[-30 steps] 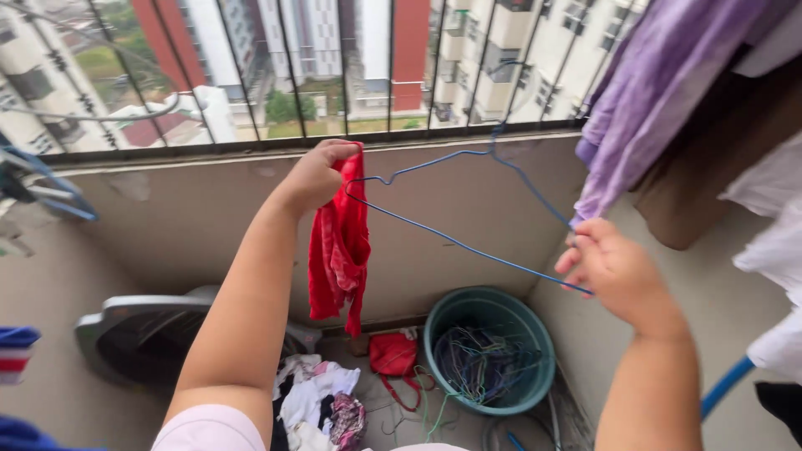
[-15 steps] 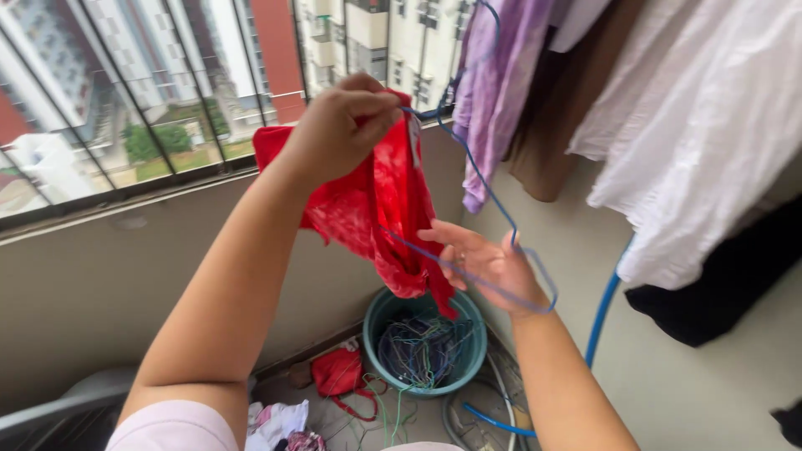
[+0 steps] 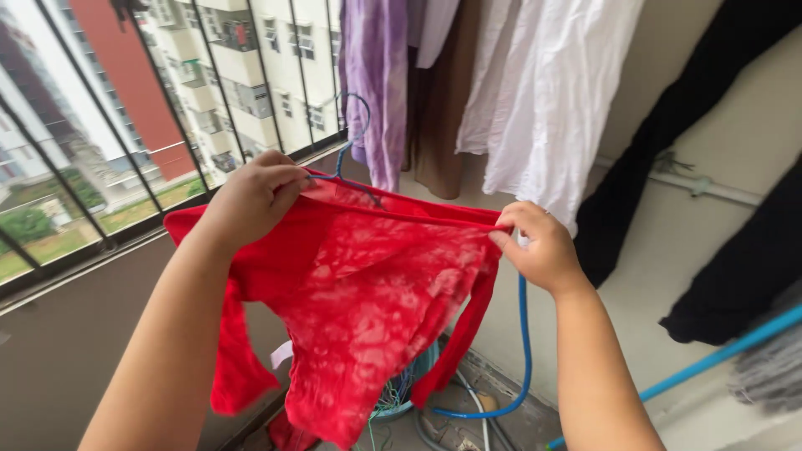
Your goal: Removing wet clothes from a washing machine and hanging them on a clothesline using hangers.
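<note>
Head view: the left hand [image 3: 255,194] is closed on the top edge of a red garment [image 3: 359,292] at about ten o'clock, by the neck of a blue wire hanger [image 3: 351,138]. The right hand [image 3: 543,246] pinches the garment's other shoulder at three o'clock, stretching it flat. The cloth seems to be getting squared on the hanger; next it likely needs lifting by the hook. Purple [image 3: 376,75] and white [image 3: 543,92] clothes hang at twelve o'clock.

Bright soft daylight from the left, sharp, shadowless
</note>
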